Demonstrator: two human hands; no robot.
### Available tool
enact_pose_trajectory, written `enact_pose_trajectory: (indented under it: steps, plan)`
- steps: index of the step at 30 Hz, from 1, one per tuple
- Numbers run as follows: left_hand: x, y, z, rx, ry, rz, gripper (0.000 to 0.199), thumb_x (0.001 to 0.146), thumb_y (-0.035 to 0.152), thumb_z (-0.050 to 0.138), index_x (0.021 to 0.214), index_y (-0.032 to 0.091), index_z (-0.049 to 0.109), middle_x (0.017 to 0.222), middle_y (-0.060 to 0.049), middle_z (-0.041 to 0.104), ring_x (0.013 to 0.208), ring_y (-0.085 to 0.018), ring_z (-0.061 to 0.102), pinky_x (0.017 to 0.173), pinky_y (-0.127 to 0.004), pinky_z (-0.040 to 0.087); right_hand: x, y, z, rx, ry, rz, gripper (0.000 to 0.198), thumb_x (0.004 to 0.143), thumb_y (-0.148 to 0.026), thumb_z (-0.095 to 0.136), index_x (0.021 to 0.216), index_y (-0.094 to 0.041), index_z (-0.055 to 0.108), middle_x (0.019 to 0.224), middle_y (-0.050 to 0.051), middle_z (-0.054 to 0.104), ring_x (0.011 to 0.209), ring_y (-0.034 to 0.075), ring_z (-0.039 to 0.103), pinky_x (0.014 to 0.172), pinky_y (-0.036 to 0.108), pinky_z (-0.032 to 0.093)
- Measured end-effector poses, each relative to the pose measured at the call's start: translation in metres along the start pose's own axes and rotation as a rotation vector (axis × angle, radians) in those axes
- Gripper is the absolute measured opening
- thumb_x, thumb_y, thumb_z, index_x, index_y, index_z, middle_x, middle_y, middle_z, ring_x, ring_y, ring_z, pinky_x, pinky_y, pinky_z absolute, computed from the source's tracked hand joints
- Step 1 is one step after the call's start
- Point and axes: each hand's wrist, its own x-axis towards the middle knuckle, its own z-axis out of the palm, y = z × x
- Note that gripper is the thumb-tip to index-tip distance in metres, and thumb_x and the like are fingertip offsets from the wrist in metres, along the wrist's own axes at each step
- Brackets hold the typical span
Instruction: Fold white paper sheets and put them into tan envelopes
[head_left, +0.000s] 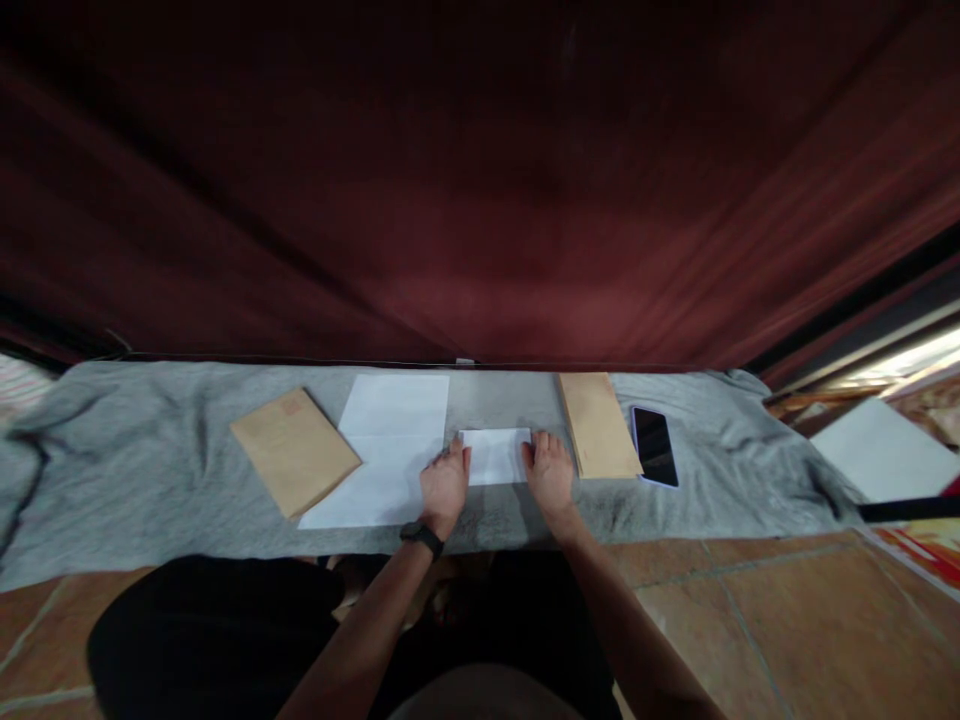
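Note:
A folded white sheet of paper [495, 456] lies on the grey cloth in front of me, a narrow strip wider than it is tall. My left hand [445, 486] grips its left end, thumb on top and fingers curled at the edge. At the right end, my right hand [549, 472] pinches the paper the same way. Just left of my left hand are larger white sheets [397, 407] with a crease across them. Beside my right hand rests a stack of long brown envelopes [600, 425].
Overlapping the white sheets on the left is a wider brown envelope [296, 450]. A phone [655, 447] with a dark screen lies right of the long envelopes. The grey cloth [720, 440] covers a narrow surface against a dark red curtain [480, 230]. Tiled floor [795, 620] shows below.

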Motion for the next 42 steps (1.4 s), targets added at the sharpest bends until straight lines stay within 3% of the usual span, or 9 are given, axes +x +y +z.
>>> enact_pose_trajectory:
  steps: [3, 8, 19, 24, 26, 28, 32, 36, 42]
  plan:
    - [0.000, 0.001, 0.000, 0.002, 0.003, 0.005, 0.042, 0.106, 0.036, 0.031, 0.127, 0.015, 0.060, 0.089, -0.013, 0.075, 0.088, -0.024, 0.073, 0.073, -0.030, 0.051, -0.005, -0.004, 0.000, 0.095, 0.042, -0.126, 0.034, 0.102, -0.028, 0.042, 0.129, -0.013, 0.057, 0.123, 0.017, 0.066, 0.111, 0.028, 0.060, 0.095, 0.042, 0.047]
    - [0.001, 0.001, 0.002, -0.007, -0.004, -0.006, 0.042, 0.106, 0.036, 0.031, 0.127, 0.013, 0.060, 0.091, -0.013, 0.075, 0.088, -0.022, 0.073, 0.073, -0.028, 0.051, -0.020, -0.014, 0.008, 0.188, -0.015, -0.303, 0.046, 0.103, -0.027, 0.037, 0.146, -0.012, 0.045, 0.151, 0.014, 0.048, 0.141, 0.025, 0.041, 0.113, 0.043, 0.037]
    - [0.002, 0.003, 0.000, -0.023, -0.016, -0.017, 0.041, 0.105, 0.032, 0.031, 0.130, 0.012, 0.057, 0.090, -0.015, 0.075, 0.087, -0.023, 0.074, 0.073, -0.029, 0.052, -0.031, -0.019, 0.018, 0.067, -0.048, -0.262, 0.058, 0.103, -0.036, 0.041, 0.155, -0.012, 0.032, 0.161, 0.018, 0.030, 0.148, 0.030, 0.032, 0.118, 0.050, 0.029]
    - [0.000, 0.004, -0.004, -0.008, 0.013, -0.065, 0.040, 0.104, 0.029, 0.030, 0.126, 0.010, 0.058, 0.090, -0.014, 0.073, 0.088, -0.023, 0.072, 0.075, -0.032, 0.053, -0.031, -0.019, 0.020, 0.081, -0.022, -0.251, 0.059, 0.102, -0.039, 0.043, 0.155, -0.014, 0.033, 0.161, 0.018, 0.032, 0.147, 0.032, 0.033, 0.117, 0.051, 0.030]
    - [-0.003, 0.007, -0.003, -0.025, 0.086, -0.006, 0.037, 0.103, 0.025, 0.032, 0.124, 0.011, 0.059, 0.100, -0.015, 0.072, 0.099, -0.024, 0.069, 0.086, -0.035, 0.053, -0.031, -0.020, 0.020, 0.071, -0.036, -0.248, 0.058, 0.102, -0.039, 0.042, 0.154, -0.014, 0.035, 0.161, 0.018, 0.032, 0.147, 0.032, 0.033, 0.118, 0.050, 0.030]
    - [-0.007, 0.014, 0.003, -0.065, 0.159, 0.138, 0.037, 0.103, 0.023, 0.033, 0.127, 0.011, 0.058, 0.118, -0.016, 0.068, 0.115, -0.025, 0.063, 0.100, -0.039, 0.048, -0.030, -0.020, 0.017, 0.054, -0.060, -0.247, 0.057, 0.102, -0.038, 0.041, 0.154, -0.013, 0.036, 0.161, 0.017, 0.031, 0.147, 0.031, 0.032, 0.118, 0.050, 0.029]
    - [-0.016, 0.034, 0.024, -0.162, 0.194, 0.442, 0.048, 0.104, 0.034, 0.034, 0.146, 0.012, 0.045, 0.151, -0.013, 0.049, 0.143, -0.024, 0.040, 0.119, -0.042, 0.034, -0.031, -0.019, 0.013, 0.015, -0.099, -0.298, 0.057, 0.100, -0.023, 0.040, 0.155, -0.012, 0.033, 0.162, 0.016, 0.028, 0.150, 0.029, 0.028, 0.121, 0.048, 0.024]
    - [-0.019, 0.039, 0.040, -0.157, 0.167, 0.422, 0.059, 0.104, 0.042, 0.031, 0.153, 0.009, 0.034, 0.160, -0.014, 0.035, 0.151, -0.024, 0.027, 0.124, -0.047, 0.024, -0.030, -0.014, 0.013, 0.017, -0.093, -0.337, 0.059, 0.097, -0.016, 0.039, 0.156, -0.013, 0.032, 0.162, 0.013, 0.029, 0.150, 0.027, 0.027, 0.121, 0.046, 0.024]
    - [-0.015, 0.031, 0.048, -0.117, 0.183, 0.377, 0.057, 0.104, 0.035, 0.029, 0.155, 0.010, 0.031, 0.162, -0.014, 0.030, 0.152, -0.024, 0.022, 0.124, -0.049, 0.022, -0.021, -0.005, 0.018, 0.057, -0.101, -0.337, 0.055, 0.100, -0.020, 0.037, 0.154, -0.015, 0.036, 0.160, 0.011, 0.035, 0.148, 0.024, 0.032, 0.121, 0.045, 0.025]
